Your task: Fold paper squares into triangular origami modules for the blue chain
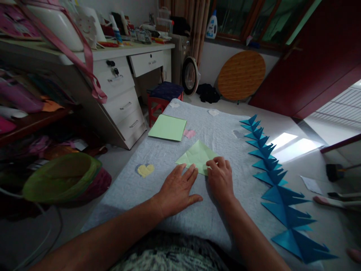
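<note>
A pale green folded paper (197, 155) lies on the grey quilted mat (158, 158) in front of me. My left hand (177, 188) lies flat on the mat, fingers stretched out, its fingertips touching the paper's near edge. My right hand (220, 177) has its fingers curled and pressed down on the paper's near right corner. A flat stack of green paper sheets (168, 127) sits farther back on the mat.
A row of several blue folded paper pieces (270, 177) runs along the mat's right edge. A white desk with drawers (124, 90) and a red stool (163, 98) stand at left, a green-lined bin (63, 180) nearer. Tools (338, 199) lie on the floor at right.
</note>
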The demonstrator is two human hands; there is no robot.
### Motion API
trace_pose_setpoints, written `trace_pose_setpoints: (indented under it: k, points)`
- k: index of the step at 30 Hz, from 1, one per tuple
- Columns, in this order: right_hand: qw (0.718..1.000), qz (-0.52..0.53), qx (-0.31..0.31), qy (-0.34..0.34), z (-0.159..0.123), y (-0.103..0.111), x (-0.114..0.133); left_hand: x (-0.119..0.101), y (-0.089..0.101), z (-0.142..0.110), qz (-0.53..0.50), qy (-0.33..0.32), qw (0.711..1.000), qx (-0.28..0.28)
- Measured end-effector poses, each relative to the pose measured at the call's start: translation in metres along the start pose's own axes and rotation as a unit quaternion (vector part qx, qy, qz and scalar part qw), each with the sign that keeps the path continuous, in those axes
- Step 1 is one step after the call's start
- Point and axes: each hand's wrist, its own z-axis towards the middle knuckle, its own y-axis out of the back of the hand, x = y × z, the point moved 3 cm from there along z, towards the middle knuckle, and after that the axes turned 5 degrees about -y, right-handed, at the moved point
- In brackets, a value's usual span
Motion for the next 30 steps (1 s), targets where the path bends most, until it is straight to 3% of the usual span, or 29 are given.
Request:
trace_pose_setpoints:
  k: [4, 6, 19, 30]
  points:
    - [0.989, -0.018, 0.107, 0.097, -0.003, -0.001, 0.012, -0.001, 0.003, 0.001, 0.0, 0.003, 1.0, -0.009]
    - [0.983, -0.04, 0.13, 0.12, -0.005, 0.001, 0.017, 0.0, 0.006, 0.001, 0.0, 0.002, 1.0, -0.019]
    - [0.968, -0.148, 0.149, 0.136, -0.016, 0.009, 0.054, 0.019, 0.017, -0.018, 0.051, 0.054, 0.996, -0.053]
    - [0.974, -0.132, 0.155, 0.097, -0.024, 0.011, 0.044, 0.023, 0.023, -0.021, 0.079, 0.088, 0.992, -0.047]
